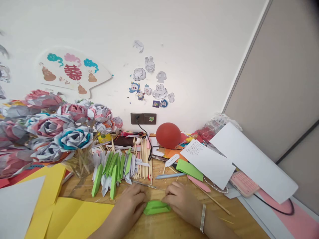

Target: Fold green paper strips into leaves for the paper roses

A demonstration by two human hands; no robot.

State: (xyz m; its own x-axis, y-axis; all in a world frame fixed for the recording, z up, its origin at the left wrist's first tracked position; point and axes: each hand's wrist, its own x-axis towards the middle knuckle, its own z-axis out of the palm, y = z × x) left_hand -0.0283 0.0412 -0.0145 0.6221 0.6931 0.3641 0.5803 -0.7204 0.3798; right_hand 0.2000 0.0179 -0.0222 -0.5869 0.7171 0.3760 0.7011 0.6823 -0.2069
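Observation:
A folded piece of green paper [157, 207] lies low over the wooden table [147, 229], held between both hands. My left hand [133, 204] grips its left end with the fingers curled in. At its right end, my right hand [180, 200] pinches the paper; a silvery bracelet [203, 218] circles that wrist. Just beyond the hands rests a thin metal tool, perhaps scissors [146, 185], partly hidden by my left hand. Folded green paper strips [113, 181] and white ones are heaped to the left of it.
Paper flowers [73, 137] crowd the left side above yellow sheets [79, 219]. Wooden sticks [144, 159] and a red balloon [168, 135] are at the back. To the right lie a blue pen [170, 176], green paper [189, 170], a written sheet [209, 162] and a pink keyboard-like object [245, 183].

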